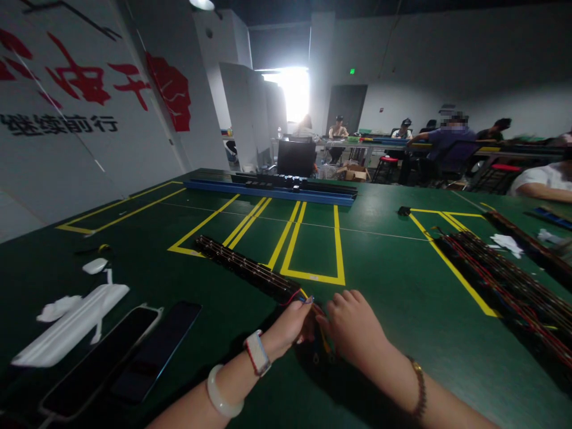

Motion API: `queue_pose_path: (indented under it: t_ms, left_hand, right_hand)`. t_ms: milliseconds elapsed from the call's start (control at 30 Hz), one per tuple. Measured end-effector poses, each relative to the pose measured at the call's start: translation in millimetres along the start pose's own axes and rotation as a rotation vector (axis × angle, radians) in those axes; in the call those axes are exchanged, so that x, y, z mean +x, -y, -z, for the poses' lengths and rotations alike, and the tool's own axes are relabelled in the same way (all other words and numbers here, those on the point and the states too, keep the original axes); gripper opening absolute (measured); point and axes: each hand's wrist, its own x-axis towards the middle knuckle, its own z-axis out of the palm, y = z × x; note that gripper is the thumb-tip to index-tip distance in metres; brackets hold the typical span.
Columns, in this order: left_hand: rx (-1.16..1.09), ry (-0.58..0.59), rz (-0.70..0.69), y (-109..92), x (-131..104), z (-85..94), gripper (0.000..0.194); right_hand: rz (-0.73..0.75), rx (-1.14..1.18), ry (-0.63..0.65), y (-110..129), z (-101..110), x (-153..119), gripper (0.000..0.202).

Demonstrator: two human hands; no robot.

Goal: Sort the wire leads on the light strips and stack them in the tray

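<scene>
A long dark strip assembly (245, 265) with copper-coloured lines along it lies diagonally on the green table. Red, blue and yellow wires (304, 293) come out of its near end. My left hand (292, 319) is closed around these wires just past that end, thumb and forefinger pinched together. Right beside it, my right hand (355, 322) has its fingers curled inward at the same wire bundle. Below the hands hang loose wire ends (328, 348), some with ring-shaped metal terminals. The palms and part of the bundle are hidden.
Two phones (156, 351) and a white folded sheet (75, 325) lie at the left. Several similar wired strips (504, 280) are at the right. A blue rail (268, 192) lies across the far side, beyond yellow tape outlines (339, 250). People sit at a bench behind.
</scene>
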Motion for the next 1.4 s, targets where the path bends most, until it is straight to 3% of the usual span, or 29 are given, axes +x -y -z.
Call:
queue_pose_path:
  t_ms: [133, 233, 433, 533, 700, 833, 933, 1067, 1200, 1400]
  left_hand:
    - [0.026, 0.006, 0.017, 0.1, -0.8, -1.1, 0.048]
    - [0.024, 0.001, 0.033, -1.7, -2.7, -1.3, 0.044]
    - [-0.046, 0.11, -0.046, -9.6, -7.5, 0.8, 0.039]
    - [-0.076, 0.11, -0.034, -10.0, -7.2, 2.8, 0.032]
    - [-0.107, 0.11, 0.021, -9.4, -4.5, 5.6, 0.022]
    - [-0.135, 0.142, 0.021, -11.4, -4.4, 6.3, 0.021]
    - [-0.14, 0.142, 0.007, -9.4, -2.7, 6.5, 0.024]
    - [-0.212, 0.146, 0.014, -0.8, 3.6, 8.0, 0.023]
    - [-0.266, 0.1, 0.049, 3.9, 8.6, 9.1, 0.015]
    - [-0.291, 0.092, 0.071, 3.6, 9.2, 10.0, 0.022]
  right_hand:
    - [-0.055, 0.116, 0.236, -8.4, 2.4, 0.4, 0.029]
    - [-0.059, 0.203, 0.274, -17.7, -0.9, 3.6, 0.031]
    - [-0.22, 0.108, 0.094, -52.4, -7.6, 15.8, 0.03]
    - [-0.256, 0.152, 0.003, -64.9, -19.7, 24.1, 0.028]
    - [-0.264, 0.188, -0.061, -66.8, -46.5, 35.0, 0.03]
    - [-0.224, 0.116, -0.074, -64.1, -56.4, 35.6, 0.027]
    - [-0.119, 0.069, -0.26, -66.7, -57.8, 31.6, 0.027]
    - [0.261, 0.152, -0.509, -67.9, -59.1, 24.3, 0.028]
    - [0.541, 0.181, -0.497, -60.4, -55.9, 18.3, 0.021]
    - [0.682, 0.036, -0.501, -54.7, -50.7, 15.9, 0.025]
